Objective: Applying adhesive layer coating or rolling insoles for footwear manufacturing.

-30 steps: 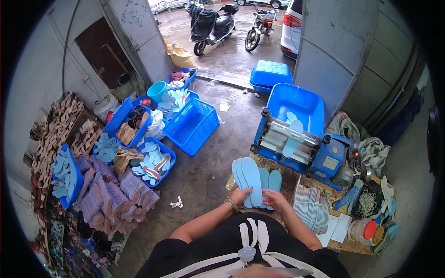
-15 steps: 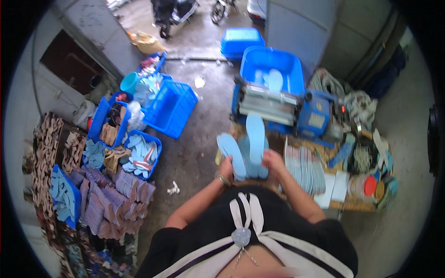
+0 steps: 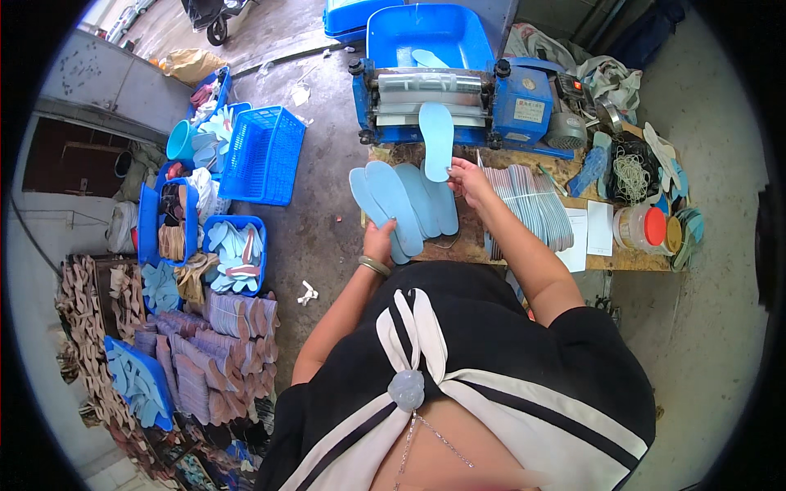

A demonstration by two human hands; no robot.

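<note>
Between thumb and fingers, my right hand (image 3: 468, 182) grips the heel end of a light-blue insole (image 3: 437, 135). The insole's toe end points away from me, in front of the rollers (image 3: 430, 88) of a blue roller machine (image 3: 524, 106); whether it touches them I cannot tell. My left hand (image 3: 378, 243) is closed on a few blue insoles (image 3: 391, 200), fanned out and slanting up to the left. More blue insoles (image 3: 438, 196) lie on the wooden table between my hands. A tied stack of striped insoles (image 3: 530, 209) lies right of my right forearm.
Behind the machine stands a blue tub (image 3: 475, 33) with an insole in it. Paper sheets (image 3: 600, 229) and a red-lidded jar (image 3: 640, 227) sit on the table's right. A blue crate (image 3: 262, 155) and piled bundles of insoles (image 3: 209, 352) take up the left side.
My right hand has carried its insole forward toward the rollers, away from the left hand. The left hand still holds its insoles. The whole view has shifted.
</note>
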